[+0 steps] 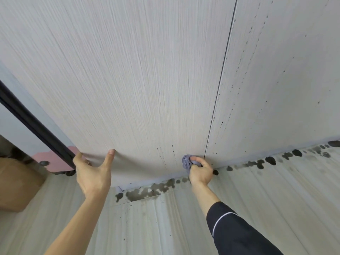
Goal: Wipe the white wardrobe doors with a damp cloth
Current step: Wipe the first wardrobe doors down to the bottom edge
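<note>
Wardrobe doors [184, 52]: you look about halfway through, I'd judge. Your left hand [93, 172] is spread wide and holds nothing, its thumb tip touching the left door [128, 80] near the bottom edge. Most of that door's face looks free of marks.

— Nearly free. You have a few dark specks low down, just left of the cloth [186, 161]. Your right hand [200, 172] grips that cloth bunched up and presses it on the left door's bottom corner, just beside the gap [220, 80] between the two doors.

— Then the right door [285, 70]: trails of dark specks run down it, so I'd say you have all of it left.

— And the floor [165, 218] along the base carries dark blotches, though that is outside your task.

— Any containers for you to mind?

— Only one, a brown cardboard box [16, 184] low at your far left. Nothing of its inside shows, so you cannot tell what it holds.
</note>
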### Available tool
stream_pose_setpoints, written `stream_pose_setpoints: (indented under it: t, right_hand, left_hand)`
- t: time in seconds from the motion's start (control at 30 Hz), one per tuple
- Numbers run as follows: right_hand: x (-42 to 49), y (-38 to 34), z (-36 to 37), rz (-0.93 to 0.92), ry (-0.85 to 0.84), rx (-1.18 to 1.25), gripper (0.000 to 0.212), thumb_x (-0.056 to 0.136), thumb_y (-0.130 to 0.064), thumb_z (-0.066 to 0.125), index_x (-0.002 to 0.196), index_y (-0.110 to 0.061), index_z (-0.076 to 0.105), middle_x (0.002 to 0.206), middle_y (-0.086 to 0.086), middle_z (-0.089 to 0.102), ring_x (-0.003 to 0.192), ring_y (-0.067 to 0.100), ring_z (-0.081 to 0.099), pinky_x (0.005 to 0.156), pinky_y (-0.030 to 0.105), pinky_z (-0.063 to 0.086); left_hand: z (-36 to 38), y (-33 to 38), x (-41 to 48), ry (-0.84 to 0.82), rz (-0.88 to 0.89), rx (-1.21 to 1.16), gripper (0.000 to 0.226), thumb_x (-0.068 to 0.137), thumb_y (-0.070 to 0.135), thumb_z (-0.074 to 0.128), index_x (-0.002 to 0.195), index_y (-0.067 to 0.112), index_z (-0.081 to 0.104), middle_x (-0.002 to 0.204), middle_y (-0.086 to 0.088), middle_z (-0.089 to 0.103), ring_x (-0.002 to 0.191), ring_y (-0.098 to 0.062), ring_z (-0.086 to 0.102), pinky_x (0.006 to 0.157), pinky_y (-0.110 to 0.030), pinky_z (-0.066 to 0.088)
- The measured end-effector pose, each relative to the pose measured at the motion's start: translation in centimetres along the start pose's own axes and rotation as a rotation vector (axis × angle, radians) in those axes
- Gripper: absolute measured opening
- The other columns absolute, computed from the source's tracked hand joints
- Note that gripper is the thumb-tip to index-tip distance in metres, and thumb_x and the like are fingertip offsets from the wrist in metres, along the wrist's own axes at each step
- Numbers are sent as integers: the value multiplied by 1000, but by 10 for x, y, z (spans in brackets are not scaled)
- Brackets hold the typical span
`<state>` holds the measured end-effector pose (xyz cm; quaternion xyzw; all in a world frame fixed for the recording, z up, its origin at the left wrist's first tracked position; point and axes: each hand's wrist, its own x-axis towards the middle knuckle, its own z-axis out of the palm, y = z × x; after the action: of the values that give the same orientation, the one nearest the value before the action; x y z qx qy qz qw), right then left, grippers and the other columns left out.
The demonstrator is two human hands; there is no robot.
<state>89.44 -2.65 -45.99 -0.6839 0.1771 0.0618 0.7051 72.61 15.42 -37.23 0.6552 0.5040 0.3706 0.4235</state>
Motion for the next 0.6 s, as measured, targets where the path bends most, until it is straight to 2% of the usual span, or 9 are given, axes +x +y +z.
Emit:
stream_pose_setpoints:
  t: [0.1, 0.23, 0.3, 0.4, 0.5, 0.6]
  right_hand:
    - [-5, -14, 0, -105, 6, 35, 51, 80, 18, 55, 72, -30, 70, 103, -1, 69, 96, 18, 66, 81, 21, 52]
    - [-12, -55, 4, -400, 33, 114, 54, 77, 19, 60, 71, -34, 69, 102, -15, 55, 101, 12, 61, 82, 4, 42]
    - [-11, -65, 7, -484, 51, 118, 58, 74, 21, 58, 70, -36, 68, 100, -16, 52, 101, 11, 61, 82, 2, 39]
    - [-3, -57, 11, -423, 111, 120, 55, 71, 21, 56, 67, -33, 68, 100, -15, 51, 102, 16, 61, 79, 0, 40]
    - [9, -37, 11, -280, 171, 94, 46, 73, 19, 52, 65, -23, 67, 103, -4, 53, 101, 25, 63, 73, -1, 41]
    - [19, -17, 9, -210, 185, 71, 42, 73, 19, 50, 68, -18, 69, 106, 1, 57, 99, 25, 63, 75, 3, 46]
  left_hand:
    - [2, -2, 0, 17, 15, -11, 91, 79, 56, 78, 149, 21, 32, 145, -7, 50, 132, -27, 47, 108, -45, 40]
    - [6, -4, -2, 52, 30, -43, 88, 79, 53, 79, 148, 21, 35, 143, -4, 52, 131, -24, 49, 105, -38, 40]
    - [7, -5, -3, 65, 26, -54, 88, 78, 52, 80, 148, 21, 37, 143, -3, 52, 130, -23, 50, 105, -37, 40]
    - [8, -3, -2, 70, 15, -60, 88, 77, 51, 81, 147, 21, 37, 143, -3, 52, 130, -22, 50, 108, -39, 41]
    - [7, -4, 2, 70, 5, -55, 90, 75, 53, 82, 146, 22, 37, 140, -2, 53, 129, -19, 50, 107, -37, 41]
    - [8, -10, 6, 80, 20, -46, 90, 73, 56, 83, 144, 22, 38, 136, -1, 54, 126, -19, 51, 106, -38, 42]
